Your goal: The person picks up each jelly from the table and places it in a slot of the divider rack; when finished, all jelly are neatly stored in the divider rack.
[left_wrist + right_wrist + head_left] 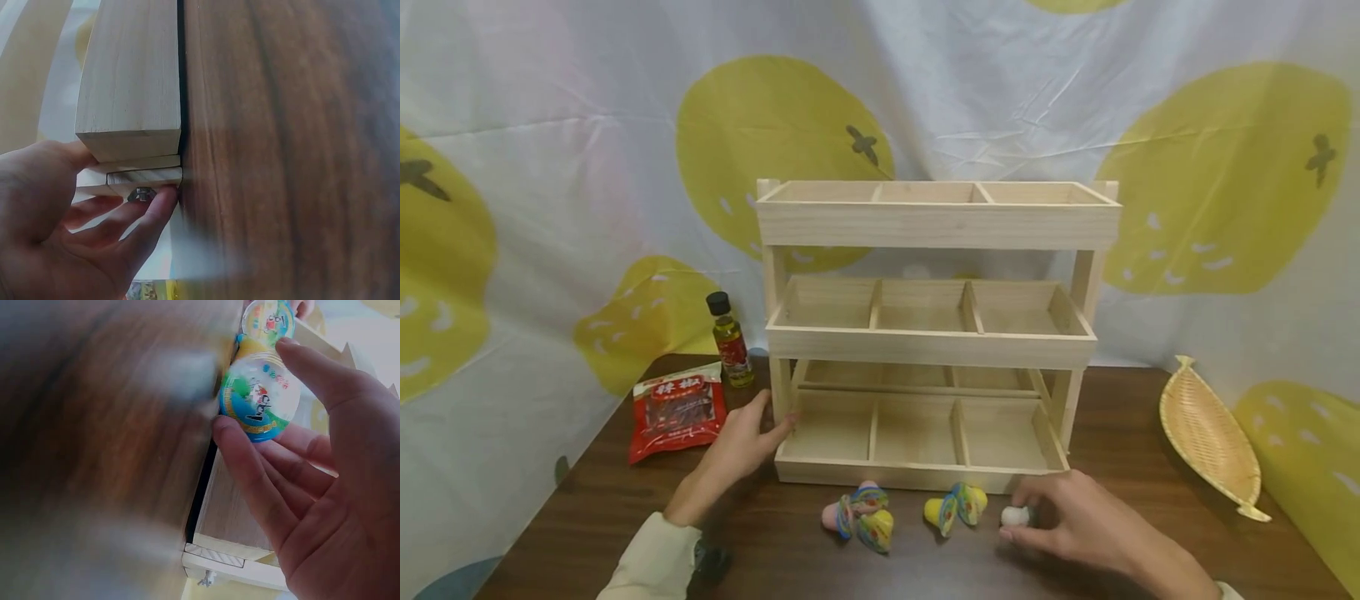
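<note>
Apparently, taking hold is the step in hand, the right hand [1075, 518] pinching the white jelly cup [1015, 516] on the tabletop [790, 562] before the three-tier wooden rack [936, 223], the left hand [743, 440] gripping its left post [781, 379], and a clean lift would call for a secure pinch.

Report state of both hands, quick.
Left hand: closed, gripping the wooden rack at its lower left.
Right hand: closed, holding the small white cup.

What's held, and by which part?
Left hand grips the wooden rack by its lower left post. Right hand curls round the white cup at its lid end; firmness can't be told.
</note>
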`<state>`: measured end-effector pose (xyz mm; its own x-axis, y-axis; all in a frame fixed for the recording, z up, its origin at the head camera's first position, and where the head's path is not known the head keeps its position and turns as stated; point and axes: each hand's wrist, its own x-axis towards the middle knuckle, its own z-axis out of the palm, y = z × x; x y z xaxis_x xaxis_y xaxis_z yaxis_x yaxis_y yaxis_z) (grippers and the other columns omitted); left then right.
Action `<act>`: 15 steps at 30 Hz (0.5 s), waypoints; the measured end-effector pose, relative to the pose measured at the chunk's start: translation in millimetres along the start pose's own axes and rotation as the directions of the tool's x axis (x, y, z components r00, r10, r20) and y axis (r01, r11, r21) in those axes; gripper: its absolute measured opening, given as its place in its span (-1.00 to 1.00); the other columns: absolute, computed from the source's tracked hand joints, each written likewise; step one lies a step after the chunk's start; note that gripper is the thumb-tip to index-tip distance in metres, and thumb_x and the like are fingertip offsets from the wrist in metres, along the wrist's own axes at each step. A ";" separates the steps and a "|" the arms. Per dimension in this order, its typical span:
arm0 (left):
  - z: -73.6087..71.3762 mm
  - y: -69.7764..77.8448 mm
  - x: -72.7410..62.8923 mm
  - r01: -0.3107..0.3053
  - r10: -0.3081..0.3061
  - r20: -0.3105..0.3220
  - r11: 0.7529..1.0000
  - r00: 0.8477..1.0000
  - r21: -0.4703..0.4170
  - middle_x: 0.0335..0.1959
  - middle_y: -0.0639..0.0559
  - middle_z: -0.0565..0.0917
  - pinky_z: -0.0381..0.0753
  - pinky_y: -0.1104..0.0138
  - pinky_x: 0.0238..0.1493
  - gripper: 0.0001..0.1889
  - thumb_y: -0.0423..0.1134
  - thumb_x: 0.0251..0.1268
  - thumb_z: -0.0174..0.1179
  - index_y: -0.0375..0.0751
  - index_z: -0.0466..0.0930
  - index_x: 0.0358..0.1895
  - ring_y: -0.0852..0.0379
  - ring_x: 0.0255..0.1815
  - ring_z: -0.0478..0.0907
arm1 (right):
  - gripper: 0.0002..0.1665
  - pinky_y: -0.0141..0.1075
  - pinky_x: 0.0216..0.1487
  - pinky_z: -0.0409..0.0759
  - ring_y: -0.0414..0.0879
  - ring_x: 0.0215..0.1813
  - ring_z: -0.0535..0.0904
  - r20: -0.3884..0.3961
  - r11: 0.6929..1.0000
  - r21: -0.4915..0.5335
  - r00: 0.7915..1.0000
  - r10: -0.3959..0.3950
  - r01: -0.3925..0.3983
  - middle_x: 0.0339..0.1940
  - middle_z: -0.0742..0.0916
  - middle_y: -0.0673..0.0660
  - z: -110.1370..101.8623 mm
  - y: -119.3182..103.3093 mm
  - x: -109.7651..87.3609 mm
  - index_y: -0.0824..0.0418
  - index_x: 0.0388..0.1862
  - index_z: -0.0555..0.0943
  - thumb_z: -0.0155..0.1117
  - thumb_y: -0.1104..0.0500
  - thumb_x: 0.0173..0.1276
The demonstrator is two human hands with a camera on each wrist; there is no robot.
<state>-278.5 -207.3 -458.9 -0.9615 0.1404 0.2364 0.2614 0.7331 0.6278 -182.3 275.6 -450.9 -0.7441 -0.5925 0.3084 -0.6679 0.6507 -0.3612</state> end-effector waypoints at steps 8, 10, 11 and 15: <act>-2.6 -1.5 -0.7 -0.003 0.003 0.023 1.000 1.000 -0.025 -0.22 0.02 0.84 0.63 0.27 -0.26 -0.69 -0.03 0.58 0.32 -0.17 0.57 0.10 0.19 -0.26 0.71 | -0.85 -0.44 -0.34 0.58 -0.45 -0.36 0.58 -0.039 0.995 0.081 0.998 -0.053 0.056 -0.35 0.69 -0.39 -1.2 -3.2 8.0 -0.25 -0.18 0.70 0.56 -0.10 0.45; -2.3 -1.9 -0.2 -0.006 0.006 0.022 1.000 1.000 -0.029 -0.23 0.03 0.83 0.62 0.27 -0.26 -0.71 -0.03 0.58 0.32 -0.16 0.57 0.07 0.19 -0.27 0.70 | -0.87 -0.43 -0.30 0.62 -0.45 -0.33 0.62 -0.072 0.995 0.079 0.996 -0.054 0.059 -0.30 0.72 -0.39 -3.2 -3.8 10.2 -0.25 -0.15 0.72 0.56 -0.08 0.45; -2.1 -2.0 -0.1 -0.007 0.008 0.020 0.999 1.000 -0.031 -0.24 0.03 0.83 0.62 0.27 -0.26 -0.71 -0.03 0.58 0.32 -0.15 0.57 0.07 0.19 -0.27 0.70 | -0.87 -0.42 -0.28 0.64 -0.45 -0.32 0.64 -0.089 0.995 0.077 0.995 -0.050 0.056 -0.29 0.74 -0.38 -4.7 -4.0 11.5 -0.26 -0.13 0.72 0.55 -0.07 0.46; -1.1 -1.5 0.5 -0.009 0.009 0.014 0.999 1.000 -0.042 -0.26 0.03 0.82 0.62 0.27 -0.26 -0.72 -0.05 0.56 0.34 -0.14 0.58 0.06 0.18 -0.28 0.70 | -0.84 -0.42 -0.29 0.70 -0.46 -0.31 0.70 -0.147 0.992 0.120 0.989 -0.028 0.046 -0.32 0.81 -0.31 -11.6 -3.1 18.7 -0.18 -0.11 0.75 0.58 0.05 0.43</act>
<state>-279.3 -209.1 -458.9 -0.9601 0.1568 0.2316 0.2732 0.7031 0.6566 -194.4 268.1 -433.8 -0.7191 -0.5342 0.4444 -0.6948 0.5609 -0.4501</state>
